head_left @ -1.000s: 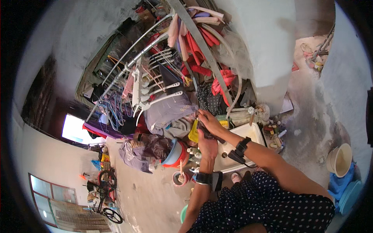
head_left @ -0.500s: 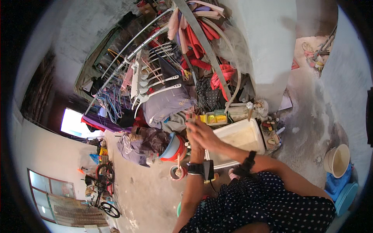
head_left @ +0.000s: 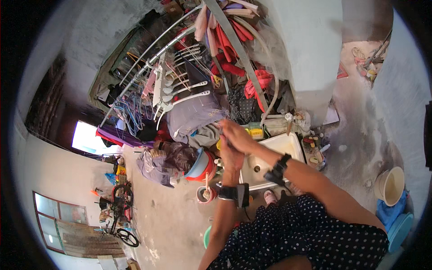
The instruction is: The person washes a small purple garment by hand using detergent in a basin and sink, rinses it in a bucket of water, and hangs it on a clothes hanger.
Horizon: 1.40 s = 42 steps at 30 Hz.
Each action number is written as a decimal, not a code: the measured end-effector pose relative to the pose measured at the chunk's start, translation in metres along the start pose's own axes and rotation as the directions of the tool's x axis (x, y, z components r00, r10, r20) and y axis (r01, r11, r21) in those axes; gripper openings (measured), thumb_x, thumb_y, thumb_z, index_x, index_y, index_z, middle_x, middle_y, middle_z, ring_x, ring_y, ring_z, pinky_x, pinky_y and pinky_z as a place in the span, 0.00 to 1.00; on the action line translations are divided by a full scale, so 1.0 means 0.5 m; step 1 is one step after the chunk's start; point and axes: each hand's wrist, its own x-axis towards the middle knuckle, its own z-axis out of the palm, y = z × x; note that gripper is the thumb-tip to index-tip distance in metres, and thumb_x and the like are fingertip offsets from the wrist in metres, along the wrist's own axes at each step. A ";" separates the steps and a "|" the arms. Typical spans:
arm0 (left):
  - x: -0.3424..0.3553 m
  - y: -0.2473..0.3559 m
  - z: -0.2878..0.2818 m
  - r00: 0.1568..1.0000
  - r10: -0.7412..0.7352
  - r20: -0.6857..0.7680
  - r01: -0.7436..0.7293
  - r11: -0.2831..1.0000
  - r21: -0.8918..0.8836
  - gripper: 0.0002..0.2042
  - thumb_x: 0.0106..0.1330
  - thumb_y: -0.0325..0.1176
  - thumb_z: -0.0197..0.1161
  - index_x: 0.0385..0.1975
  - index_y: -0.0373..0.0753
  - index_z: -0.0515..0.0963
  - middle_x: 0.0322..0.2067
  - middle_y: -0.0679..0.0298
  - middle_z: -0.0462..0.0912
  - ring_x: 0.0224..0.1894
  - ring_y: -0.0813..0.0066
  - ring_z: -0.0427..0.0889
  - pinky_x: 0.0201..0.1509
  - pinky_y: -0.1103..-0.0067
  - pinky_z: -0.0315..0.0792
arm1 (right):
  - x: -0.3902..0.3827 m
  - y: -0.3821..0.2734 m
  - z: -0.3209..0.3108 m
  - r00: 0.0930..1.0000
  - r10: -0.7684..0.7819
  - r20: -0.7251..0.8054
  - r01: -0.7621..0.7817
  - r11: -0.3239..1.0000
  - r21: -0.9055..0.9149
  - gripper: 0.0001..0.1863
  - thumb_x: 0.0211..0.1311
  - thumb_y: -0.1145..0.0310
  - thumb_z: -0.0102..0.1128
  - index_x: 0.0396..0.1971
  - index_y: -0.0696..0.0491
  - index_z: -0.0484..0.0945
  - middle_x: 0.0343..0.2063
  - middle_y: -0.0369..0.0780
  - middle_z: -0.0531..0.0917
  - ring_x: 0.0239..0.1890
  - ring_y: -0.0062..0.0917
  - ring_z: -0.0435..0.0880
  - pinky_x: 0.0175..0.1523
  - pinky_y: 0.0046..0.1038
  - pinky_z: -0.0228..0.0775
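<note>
both hands meet over the sink (head_left: 288, 143): right hand (head_left: 237, 135) lies on left hand (head_left: 231, 156), fingers curled, pressed together as if rubbing; can't tell if anything's held.

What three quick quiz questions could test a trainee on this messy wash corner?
1. True or false: the left hand and right hand meet above the white sink.
2. Which stands on the floor at far right? A) cream bucket B) green kettle C) black crate
3. Fill in: white ______ hang on the metal rail at upper left.

Key: 1 true; 2 A; 3 hangers.
</note>
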 end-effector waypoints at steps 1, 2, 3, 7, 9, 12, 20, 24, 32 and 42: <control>-0.001 -0.005 -0.065 1.000 -0.005 0.026 0.006 0.998 -0.070 0.23 0.68 0.48 0.40 0.59 0.44 0.59 0.58 0.65 0.63 0.61 0.69 0.59 0.65 0.70 0.49 | 0.026 -0.011 -0.003 0.989 0.143 0.031 -0.147 0.973 0.177 0.27 0.67 0.53 0.36 0.53 0.60 0.65 0.51 0.47 0.72 0.56 0.32 0.68 0.59 0.26 0.57; -0.008 -0.034 0.018 0.998 0.065 -0.019 -0.065 0.998 0.027 0.23 0.69 0.50 0.37 0.56 0.41 0.63 0.56 0.63 0.66 0.58 0.69 0.62 0.62 0.67 0.50 | 0.042 0.039 -0.035 0.989 0.122 -0.080 -0.110 0.985 0.136 0.28 0.66 0.51 0.34 0.51 0.59 0.67 0.50 0.49 0.72 0.54 0.40 0.68 0.60 0.31 0.57; -0.013 -0.024 0.010 0.997 0.068 -0.024 -0.067 0.997 0.035 0.23 0.69 0.49 0.38 0.58 0.43 0.61 0.57 0.64 0.64 0.59 0.69 0.61 0.64 0.68 0.50 | 0.035 0.034 -0.020 0.982 0.177 -0.059 -0.163 0.969 0.185 0.27 0.66 0.50 0.35 0.51 0.58 0.67 0.50 0.48 0.72 0.55 0.39 0.67 0.60 0.32 0.56; 0.003 0.010 -0.052 0.950 0.258 0.178 -0.272 0.961 0.056 0.22 0.69 0.45 0.38 0.60 0.43 0.58 0.60 0.63 0.61 0.60 0.69 0.60 0.62 0.69 0.56 | -0.045 -0.017 0.030 0.996 -0.088 -0.034 0.087 0.996 -0.010 0.27 0.65 0.49 0.35 0.53 0.54 0.67 0.51 0.46 0.72 0.57 0.38 0.65 0.61 0.33 0.54; 0.001 0.007 -0.077 0.969 0.170 0.177 -0.185 0.980 0.072 0.20 0.69 0.44 0.38 0.57 0.44 0.62 0.56 0.64 0.66 0.58 0.71 0.63 0.62 0.69 0.57 | -0.050 -0.023 0.038 0.991 -0.125 -0.046 0.115 0.976 -0.183 0.26 0.65 0.49 0.35 0.52 0.51 0.69 0.51 0.46 0.71 0.59 0.36 0.64 0.62 0.34 0.53; -0.006 -0.029 -0.030 0.999 0.004 0.038 -0.006 0.999 0.042 0.21 0.68 0.48 0.42 0.57 0.46 0.62 0.55 0.67 0.67 0.58 0.72 0.63 0.63 0.65 0.52 | 0.013 0.048 -0.020 0.992 0.100 -0.079 -0.106 0.992 -0.075 0.29 0.64 0.44 0.33 0.51 0.52 0.70 0.46 0.49 0.74 0.54 0.40 0.69 0.56 0.32 0.59; -0.055 0.078 -0.065 0.993 0.101 0.055 -0.099 0.994 -0.052 0.22 0.66 0.51 0.43 0.58 0.51 0.63 0.58 0.69 0.64 0.62 0.66 0.59 0.64 0.60 0.48 | -0.039 0.030 -0.152 0.565 0.685 0.460 -0.791 0.290 0.540 0.47 0.51 0.27 0.28 0.59 0.51 0.55 0.46 0.48 0.75 0.44 0.49 0.77 0.47 0.43 0.71; -0.041 0.093 -0.025 0.995 0.095 0.039 -0.093 0.994 -0.049 0.20 0.67 0.49 0.43 0.54 0.48 0.66 0.56 0.64 0.67 0.59 0.64 0.62 0.63 0.60 0.52 | -0.093 0.121 -0.222 0.556 0.537 0.635 -0.783 0.082 0.616 0.45 0.50 0.27 0.29 0.57 0.49 0.58 0.47 0.48 0.74 0.45 0.44 0.77 0.44 0.35 0.75; -0.001 0.090 -0.042 0.948 -0.142 0.283 0.173 0.981 -0.088 0.15 0.68 0.44 0.45 0.42 0.40 0.71 0.33 0.64 0.77 0.36 0.72 0.74 0.45 0.74 0.69 | -0.158 0.078 -0.092 0.412 0.331 0.849 -0.840 -0.223 0.494 0.54 0.40 0.23 0.40 0.59 0.53 0.56 0.48 0.49 0.72 0.48 0.41 0.75 0.54 0.37 0.67; 0.007 -0.051 -0.127 0.997 0.062 -0.053 -0.072 0.974 -0.215 0.23 0.65 0.56 0.41 0.49 0.45 0.69 0.44 0.64 0.75 0.51 0.67 0.70 0.58 0.68 0.61 | -0.095 -0.047 -0.007 0.983 -0.005 -0.186 0.068 0.939 0.338 0.15 0.59 0.69 0.52 0.46 0.54 0.73 0.36 0.39 0.79 0.40 0.27 0.77 0.45 0.23 0.67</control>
